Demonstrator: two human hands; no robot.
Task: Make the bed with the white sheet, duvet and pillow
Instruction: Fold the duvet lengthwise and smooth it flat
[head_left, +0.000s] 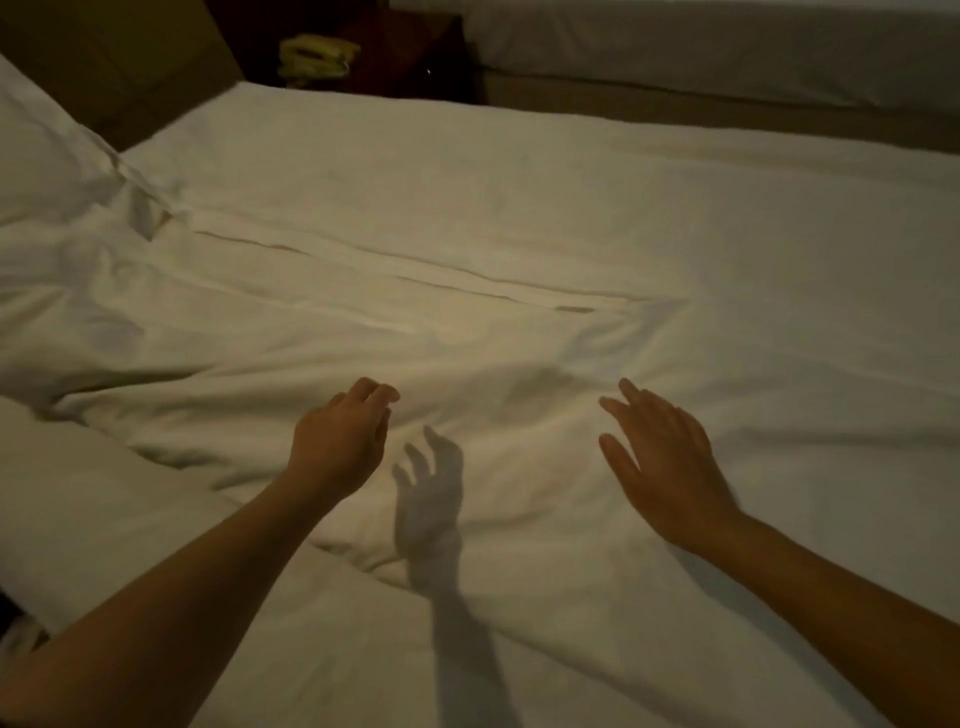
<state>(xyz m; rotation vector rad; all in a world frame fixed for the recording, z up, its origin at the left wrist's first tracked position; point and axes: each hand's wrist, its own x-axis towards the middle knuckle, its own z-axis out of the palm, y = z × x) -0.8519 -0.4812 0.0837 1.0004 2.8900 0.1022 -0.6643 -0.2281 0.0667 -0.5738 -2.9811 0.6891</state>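
A white duvet (467, 291) covers the bed, smooth on the far and right side, rumpled into folds on the left and near the middle. A white pillow (41, 150) lies at the far left edge. My left hand (340, 441) hovers just above the wrinkled duvet with fingers loosely bent, holding nothing. My right hand (660, 457) is spread with straight fingers a little above the duvet, and it holds nothing either. A hand's shadow falls on the cloth between the two hands. The sheet underneath is hidden.
A dark nightstand (405, 47) stands beyond the bed's far side with a yellowish object (317, 54) on it. A second bed (727, 52) with pale bedding runs along the back right. The room is dim.
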